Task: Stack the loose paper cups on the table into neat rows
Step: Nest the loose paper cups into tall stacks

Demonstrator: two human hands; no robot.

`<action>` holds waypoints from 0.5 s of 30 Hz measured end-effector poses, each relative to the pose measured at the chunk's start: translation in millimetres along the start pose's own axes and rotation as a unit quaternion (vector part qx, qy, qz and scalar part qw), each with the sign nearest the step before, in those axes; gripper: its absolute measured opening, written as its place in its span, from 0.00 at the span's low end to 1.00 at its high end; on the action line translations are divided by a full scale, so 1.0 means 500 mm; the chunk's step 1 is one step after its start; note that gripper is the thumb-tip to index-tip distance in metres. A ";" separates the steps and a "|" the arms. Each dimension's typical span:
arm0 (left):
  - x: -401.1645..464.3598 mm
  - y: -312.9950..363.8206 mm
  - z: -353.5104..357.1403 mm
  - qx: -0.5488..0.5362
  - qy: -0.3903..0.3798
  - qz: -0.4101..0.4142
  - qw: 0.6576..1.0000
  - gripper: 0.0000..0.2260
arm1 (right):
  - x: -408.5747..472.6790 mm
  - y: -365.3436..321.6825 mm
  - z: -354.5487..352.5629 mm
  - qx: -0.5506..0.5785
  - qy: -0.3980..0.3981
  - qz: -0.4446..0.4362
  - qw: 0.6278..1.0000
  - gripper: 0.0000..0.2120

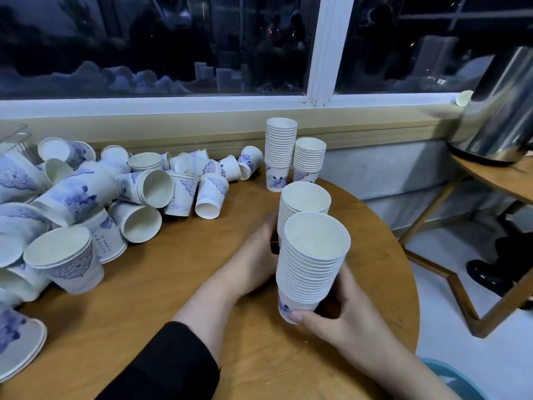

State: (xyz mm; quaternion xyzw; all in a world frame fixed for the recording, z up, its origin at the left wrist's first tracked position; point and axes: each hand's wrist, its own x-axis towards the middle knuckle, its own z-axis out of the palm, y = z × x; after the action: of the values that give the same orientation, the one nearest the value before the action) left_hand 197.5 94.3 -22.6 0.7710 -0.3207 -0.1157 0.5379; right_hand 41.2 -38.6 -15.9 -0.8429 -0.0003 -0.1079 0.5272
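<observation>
Head view: four cup stacks (281,151) stand done; many loose paper cups (138,192) remain heaped on the counter (173,284). Right hand (340,321) grips the nearest stack (313,261); left hand (256,255) touches the one behind (304,199), its fingers hidden.

Dim bluish light, soft wide-angle edges

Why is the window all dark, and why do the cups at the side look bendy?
Head view: it is dark outside, so the window mirrors the room; the wide lens bends the loose cups at the left edge, and the shiny kettle looks smeared.
</observation>
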 end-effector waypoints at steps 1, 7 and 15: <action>0.004 -0.002 0.002 0.005 0.010 -0.002 1.000 0.29 | 0.004 0.000 0.003 -0.004 0.003 -0.002 1.000 0.36; 0.029 -0.026 -0.010 -0.015 0.109 -0.019 0.994 0.34 | 0.060 0.038 -0.016 0.016 0.077 0.004 0.997 0.33; 0.139 -0.048 -0.002 0.002 0.170 -0.012 0.985 0.36 | 0.268 0.128 -0.084 -0.033 0.185 0.017 0.982 0.30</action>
State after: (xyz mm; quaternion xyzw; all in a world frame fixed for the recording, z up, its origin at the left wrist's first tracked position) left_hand 260.4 57.1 -32.0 0.7844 -0.2153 0.0109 0.5816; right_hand 171.5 -119.3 -30.7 -0.8253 0.1150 -0.2535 0.4914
